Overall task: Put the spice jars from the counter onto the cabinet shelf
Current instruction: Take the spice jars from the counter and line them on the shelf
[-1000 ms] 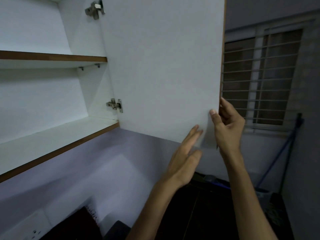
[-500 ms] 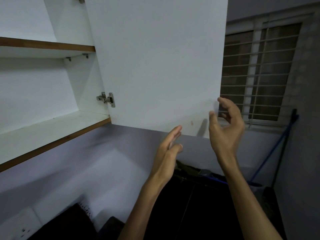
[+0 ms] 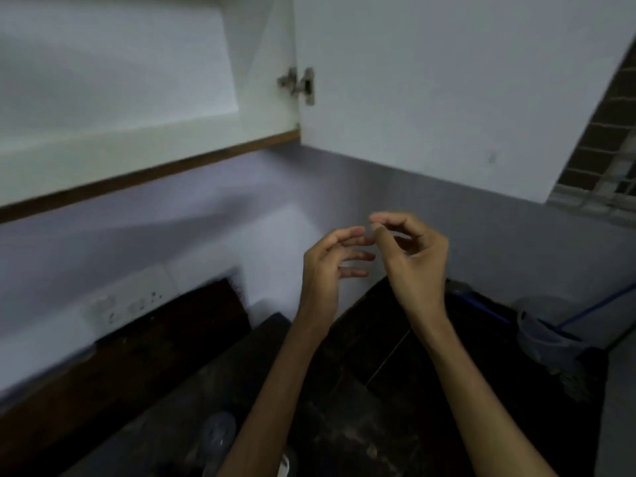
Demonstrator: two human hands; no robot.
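Overhead, the cabinet shelf (image 3: 144, 156) runs from lower left up toward the right, its brown front edge slanting across the view; the shelf board is white and only its underside lip and a strip of the top surface show. The cabinet door (image 3: 447, 91) hangs swung out to the right of it, carried on a metal hinge (image 3: 301, 85) at the shelf's right end, its upper part cut off by the frame.

Left hand (image 3: 327, 266): raised in front of the pale wall (image 3: 172, 235), below the door, palm turned right, fingers loosely spread and slightly bent, holding nothing. Right hand (image 3: 413, 256): just beside it, fingers curled inward with thumb near the forefinger tip; nothing visible between them. The fingertips of the two hands nearly meet; whether they touch cannot be told, as the picture is blurred.

Spice jar (image 3: 216, 438): one dim, clear, rounded shape low on the dark table (image 3: 344, 425), partly hidden by the left forearm and smeared by blur; its long axis and which way it points cannot be made out. A pale scrap (image 3: 285, 466) at the bottom edge beside the forearm is cut off and unidentifiable.

Also present: a wall socket plate (image 3: 127, 301) left of the hands; a barred window (image 3: 605, 132) at far right; a grey bucket (image 3: 543, 332) with a blue handle (image 3: 599, 308) leaning above it.
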